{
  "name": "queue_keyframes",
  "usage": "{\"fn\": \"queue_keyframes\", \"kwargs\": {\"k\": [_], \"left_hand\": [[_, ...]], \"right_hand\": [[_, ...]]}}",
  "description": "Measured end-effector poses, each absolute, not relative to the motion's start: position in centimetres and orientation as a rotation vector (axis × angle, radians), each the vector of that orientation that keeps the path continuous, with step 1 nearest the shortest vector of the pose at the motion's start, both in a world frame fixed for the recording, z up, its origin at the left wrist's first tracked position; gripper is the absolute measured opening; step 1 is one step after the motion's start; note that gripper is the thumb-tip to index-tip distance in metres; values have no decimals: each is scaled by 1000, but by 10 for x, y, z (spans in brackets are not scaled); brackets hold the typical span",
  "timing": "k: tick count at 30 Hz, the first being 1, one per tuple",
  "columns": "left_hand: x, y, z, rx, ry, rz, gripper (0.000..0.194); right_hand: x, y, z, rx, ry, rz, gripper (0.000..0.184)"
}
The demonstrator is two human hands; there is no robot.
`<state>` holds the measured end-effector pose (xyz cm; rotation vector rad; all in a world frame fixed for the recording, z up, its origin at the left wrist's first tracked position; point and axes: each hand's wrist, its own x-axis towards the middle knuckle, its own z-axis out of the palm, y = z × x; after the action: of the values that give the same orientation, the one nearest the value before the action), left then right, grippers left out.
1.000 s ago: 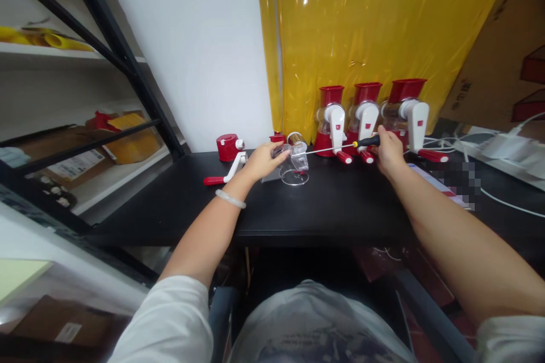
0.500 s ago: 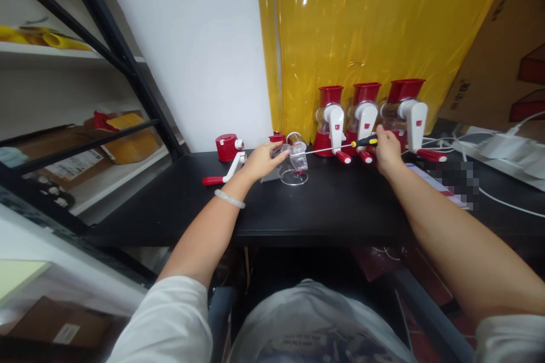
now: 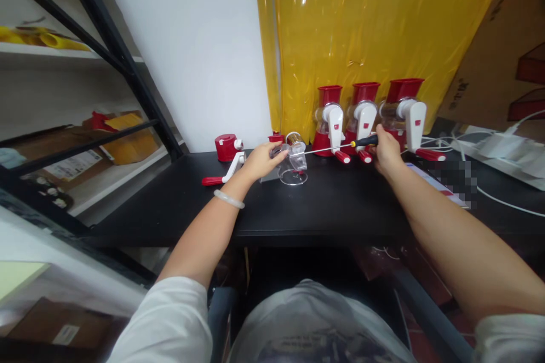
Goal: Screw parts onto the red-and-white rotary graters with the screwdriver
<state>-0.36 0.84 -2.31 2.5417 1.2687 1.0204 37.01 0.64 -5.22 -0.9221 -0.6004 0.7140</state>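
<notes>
Head view is showing both bare hands working above a black tabletop (image 3: 306, 212). The left hand (image 3: 262, 160) is grasping a clear plastic housing (image 3: 297, 161), its fingers closing around the left end; a pale bracelet (image 3: 229, 199) is circling that wrist. The housing is sitting near the middle of the scene, its round rim facing the near edge. The right hand (image 3: 386, 149) is clenching a screwdriver (image 3: 361, 142) by its black and yellow handle, and the long shaft is pointing left, reaching the housing; whether the tip is engaging anything, I cannot tell.

Just beyond the housing, a metal drum (image 3: 294, 138) is lying, with a small red piece (image 3: 276, 138) showing to its left. Farther left, a red base (image 3: 225, 148) is standing, and a white crank with a red grip (image 3: 213, 181) is lying on its near side. To the right of the housing, a left grinder (image 3: 336, 120), a middle grinder (image 3: 365, 116) and a right grinder (image 3: 416, 119) are standing in a row before a yellow sheet (image 3: 361, 22). A flat device (image 3: 426, 178) is lying near the right forearm, partly pixelated, while white cables (image 3: 498, 198) are trailing across the far right.
</notes>
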Motion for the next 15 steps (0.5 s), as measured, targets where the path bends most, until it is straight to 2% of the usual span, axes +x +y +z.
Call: {"fn": "queue_keyframes", "kwargs": {"k": [9, 15], "left_hand": [[-4, 9, -24, 2534, 1272, 1019, 48], [-4, 9, -24, 2537, 1266, 1024, 50]], "right_hand": [[367, 8, -46, -864, -488, 803, 21], [374, 10, -53, -874, -551, 785, 39]]}}
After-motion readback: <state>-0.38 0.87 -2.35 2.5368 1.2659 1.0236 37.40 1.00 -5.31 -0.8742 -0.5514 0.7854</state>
